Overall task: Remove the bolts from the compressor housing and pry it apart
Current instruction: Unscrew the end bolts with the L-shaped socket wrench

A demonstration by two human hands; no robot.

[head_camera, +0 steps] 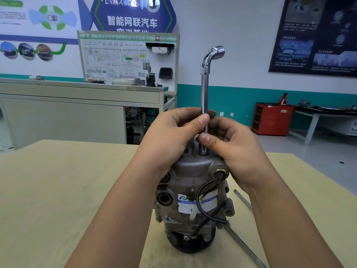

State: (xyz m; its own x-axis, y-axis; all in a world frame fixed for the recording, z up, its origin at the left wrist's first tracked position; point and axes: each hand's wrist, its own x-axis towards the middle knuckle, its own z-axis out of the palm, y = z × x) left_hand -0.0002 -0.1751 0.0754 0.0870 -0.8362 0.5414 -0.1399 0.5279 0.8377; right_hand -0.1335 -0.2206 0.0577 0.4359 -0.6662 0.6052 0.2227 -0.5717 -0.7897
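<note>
A grey metal compressor [193, 200] stands upright on the wooden table [58, 190], pulley end down, with a black cable and a white label on its side. A chrome L-shaped socket wrench [205, 88] stands vertically with its lower socket end on top of the housing. My left hand [173, 136] grips the wrench shaft with thumb and fingers. My right hand [231, 144] pinches the shaft just below, its palm beside the housing top. The bolt under the socket is hidden.
A long metal bar [245, 242] lies on the table to the right of the compressor. Behind the table are a grey workbench with a display board [127, 59], a red cabinet [272, 118] and a low table at the right.
</note>
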